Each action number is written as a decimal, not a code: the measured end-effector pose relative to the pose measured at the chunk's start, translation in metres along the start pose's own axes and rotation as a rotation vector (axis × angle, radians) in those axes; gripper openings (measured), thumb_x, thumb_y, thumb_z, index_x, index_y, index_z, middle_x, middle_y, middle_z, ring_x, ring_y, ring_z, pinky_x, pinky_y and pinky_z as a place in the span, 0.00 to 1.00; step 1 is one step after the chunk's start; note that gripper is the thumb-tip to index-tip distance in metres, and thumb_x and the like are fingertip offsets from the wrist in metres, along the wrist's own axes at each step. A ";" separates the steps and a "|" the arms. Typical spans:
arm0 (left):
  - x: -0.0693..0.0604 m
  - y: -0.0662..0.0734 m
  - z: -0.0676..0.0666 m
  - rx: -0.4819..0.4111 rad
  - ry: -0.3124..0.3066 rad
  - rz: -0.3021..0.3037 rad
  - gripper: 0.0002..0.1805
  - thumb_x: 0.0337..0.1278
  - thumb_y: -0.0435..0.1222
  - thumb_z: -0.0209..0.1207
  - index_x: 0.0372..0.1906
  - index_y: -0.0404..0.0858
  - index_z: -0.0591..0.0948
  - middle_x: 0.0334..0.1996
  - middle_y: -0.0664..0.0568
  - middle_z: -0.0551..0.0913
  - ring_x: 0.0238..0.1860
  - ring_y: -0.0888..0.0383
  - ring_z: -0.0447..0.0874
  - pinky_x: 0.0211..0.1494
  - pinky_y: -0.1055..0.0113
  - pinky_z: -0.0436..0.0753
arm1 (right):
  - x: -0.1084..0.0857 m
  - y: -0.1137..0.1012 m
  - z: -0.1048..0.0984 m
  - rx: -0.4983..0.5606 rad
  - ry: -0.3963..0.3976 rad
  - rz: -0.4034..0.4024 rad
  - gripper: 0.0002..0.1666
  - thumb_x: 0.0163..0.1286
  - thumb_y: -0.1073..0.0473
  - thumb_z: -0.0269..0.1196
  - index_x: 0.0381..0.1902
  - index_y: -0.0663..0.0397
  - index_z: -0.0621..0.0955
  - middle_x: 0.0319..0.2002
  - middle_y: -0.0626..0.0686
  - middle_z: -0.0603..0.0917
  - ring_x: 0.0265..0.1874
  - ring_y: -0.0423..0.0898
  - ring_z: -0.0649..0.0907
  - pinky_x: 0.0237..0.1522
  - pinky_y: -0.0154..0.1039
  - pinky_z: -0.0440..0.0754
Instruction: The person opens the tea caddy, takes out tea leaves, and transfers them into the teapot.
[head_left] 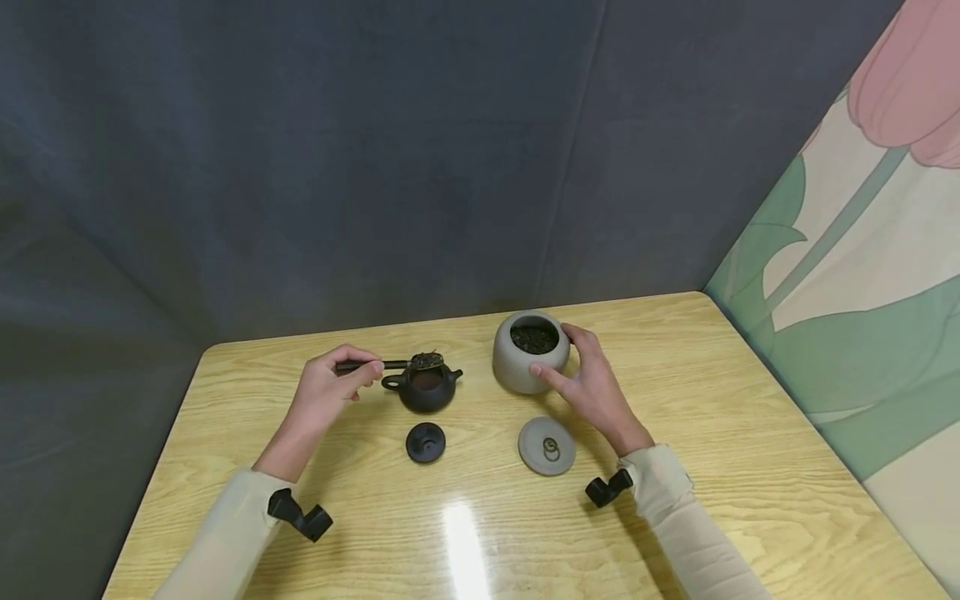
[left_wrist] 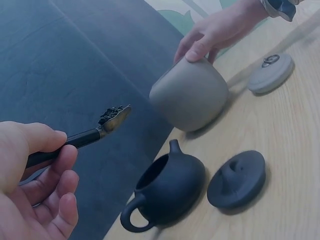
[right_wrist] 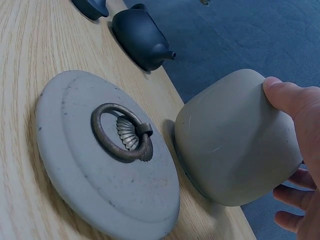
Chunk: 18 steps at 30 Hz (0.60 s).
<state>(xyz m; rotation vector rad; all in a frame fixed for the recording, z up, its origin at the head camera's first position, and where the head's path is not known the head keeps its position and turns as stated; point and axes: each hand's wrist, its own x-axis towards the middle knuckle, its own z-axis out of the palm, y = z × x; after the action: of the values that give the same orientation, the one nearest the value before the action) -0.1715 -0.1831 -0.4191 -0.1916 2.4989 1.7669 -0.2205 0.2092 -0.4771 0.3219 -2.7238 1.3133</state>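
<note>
My left hand (head_left: 330, 381) pinches the black handle of a tea scoop (left_wrist: 85, 138) between thumb and fingers. Dark dry tea leaves (left_wrist: 110, 114) are heaped in the scoop's metal bowl, which hovers over the open mouth of a small black teapot (head_left: 426, 396). The teapot stands on the table with its spout pointing right. To its right, my right hand (head_left: 592, 385) grips a round grey tea jar (right_wrist: 235, 145), thumb at the near side of the rim and fingers around the far right side. More tea leaves (head_left: 534, 338) show inside the open jar.
The black teapot lid (head_left: 425, 442) lies in front of the teapot. In front of the jar is the grey jar lid (head_left: 531, 454), its metal ring facing up. The wooden table (head_left: 660, 525) ends at a dark curtain (head_left: 375, 167) behind, with a flower-patterned cloth (head_left: 885, 350) at right.
</note>
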 end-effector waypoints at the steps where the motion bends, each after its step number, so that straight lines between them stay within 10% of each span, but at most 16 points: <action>1: -0.001 -0.001 0.000 0.001 0.004 -0.005 0.21 0.70 0.47 0.69 0.57 0.38 0.86 0.39 0.62 0.87 0.44 0.57 0.84 0.41 0.69 0.82 | 0.000 0.000 0.000 0.000 0.001 0.000 0.55 0.69 0.36 0.73 0.82 0.55 0.64 0.77 0.63 0.68 0.77 0.61 0.71 0.78 0.64 0.67; 18: -0.003 -0.030 -0.004 0.015 0.032 -0.043 0.20 0.71 0.46 0.68 0.57 0.38 0.86 0.37 0.65 0.87 0.42 0.60 0.84 0.44 0.64 0.84 | 0.001 -0.001 -0.001 -0.016 0.004 -0.001 0.54 0.69 0.38 0.74 0.81 0.57 0.64 0.76 0.63 0.68 0.77 0.62 0.71 0.79 0.64 0.67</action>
<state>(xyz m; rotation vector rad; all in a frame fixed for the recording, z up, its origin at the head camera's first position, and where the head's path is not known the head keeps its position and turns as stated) -0.1643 -0.1965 -0.4449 -0.2730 2.5089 1.7420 -0.2214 0.2090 -0.4756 0.3180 -2.7287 1.2904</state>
